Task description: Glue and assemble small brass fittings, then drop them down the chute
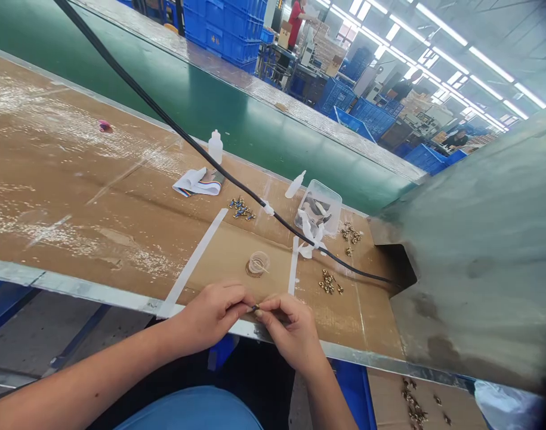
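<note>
At the table's near edge, my left hand (219,312) and my right hand (294,329) meet with fingertips pinched on one small dark-blue and gold-coloured piece (255,307). Its exact kind is too small to make out, and the fingers cover most of it. Just beyond the hands stands a small clear cup (259,263) with a thin stick in it. A pile of blue and gold pieces (241,208) lies farther back on the left. To the right of my right hand is a group of gold-and-dark pieces (329,282), with a similar group (351,233) behind it.
A black cable (183,135) crosses the view above the cardboard-covered table (133,209). Behind the cup are a white squeeze bottle (215,147), a smaller bottle (295,184), a striped ribbon (199,183) and a clear tub (333,206). A metal panel (474,263) rises on the right.
</note>
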A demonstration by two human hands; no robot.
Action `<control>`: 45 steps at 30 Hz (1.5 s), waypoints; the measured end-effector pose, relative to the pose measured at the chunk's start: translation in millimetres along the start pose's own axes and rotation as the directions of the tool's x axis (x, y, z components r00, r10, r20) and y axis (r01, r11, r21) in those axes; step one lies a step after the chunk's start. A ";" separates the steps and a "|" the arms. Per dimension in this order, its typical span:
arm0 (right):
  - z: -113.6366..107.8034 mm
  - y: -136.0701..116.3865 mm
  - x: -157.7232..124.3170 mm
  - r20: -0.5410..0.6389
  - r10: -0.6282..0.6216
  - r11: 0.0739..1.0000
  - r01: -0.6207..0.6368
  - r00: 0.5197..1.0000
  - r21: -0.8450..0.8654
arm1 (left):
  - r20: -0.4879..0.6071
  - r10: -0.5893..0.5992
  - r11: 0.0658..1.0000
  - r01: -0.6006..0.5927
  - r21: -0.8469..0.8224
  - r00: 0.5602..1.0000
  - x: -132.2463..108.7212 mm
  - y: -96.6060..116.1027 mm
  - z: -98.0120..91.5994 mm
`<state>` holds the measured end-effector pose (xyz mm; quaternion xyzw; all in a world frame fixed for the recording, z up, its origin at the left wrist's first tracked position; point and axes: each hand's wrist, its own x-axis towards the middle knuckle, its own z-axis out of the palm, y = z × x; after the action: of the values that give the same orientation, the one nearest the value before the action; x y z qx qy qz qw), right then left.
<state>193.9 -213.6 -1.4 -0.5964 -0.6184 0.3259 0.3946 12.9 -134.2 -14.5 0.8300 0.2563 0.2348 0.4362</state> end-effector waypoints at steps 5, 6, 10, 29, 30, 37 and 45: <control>0.1 0.2 -0.5 -0.006 -0.012 1.000 0.011 1.000 -0.018 | -0.013 0.003 1.000 -0.003 0.003 1.000 1.1 -1.5 0.4; 0.1 0.2 -0.4 -0.007 -0.013 1.000 0.013 1.000 -0.017 | -0.013 0.004 1.000 -0.004 0.003 1.000 1.5 -1.6 0.3; 0.3 -0.5 0.7 -0.011 -0.015 1.000 0.015 1.000 -0.014 | -0.013 0.008 1.000 -0.008 0.001 1.000 1.7 -1.3 0.2; -1.0 -1.6 0.9 -0.002 0.003 1.000 -0.003 1.000 -0.019 | -0.014 0.007 1.000 -0.007 -0.002 1.000 -0.6 -0.7 0.1; -1.0 -1.7 0.9 -0.002 0.005 1.000 -0.005 1.000 -0.017 | -0.014 0.005 1.000 -0.005 -0.004 1.000 -0.6 -0.6 0.3; -0.8 -0.8 0.5 0.002 0.005 1.000 -0.005 1.000 -0.020 | -0.027 0.001 1.000 -0.002 -0.011 1.000 -0.7 0.9 -0.1; -0.3 -0.5 0.2 0.007 0.014 1.000 -0.014 1.000 -0.008 | -0.029 0.017 1.000 -0.017 -0.001 0.999 -0.4 0.1 0.4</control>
<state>194.0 -213.5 -0.8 -0.6011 -0.6169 0.3283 0.3876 12.7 -134.7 -14.7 0.8282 0.2556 0.2508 0.4311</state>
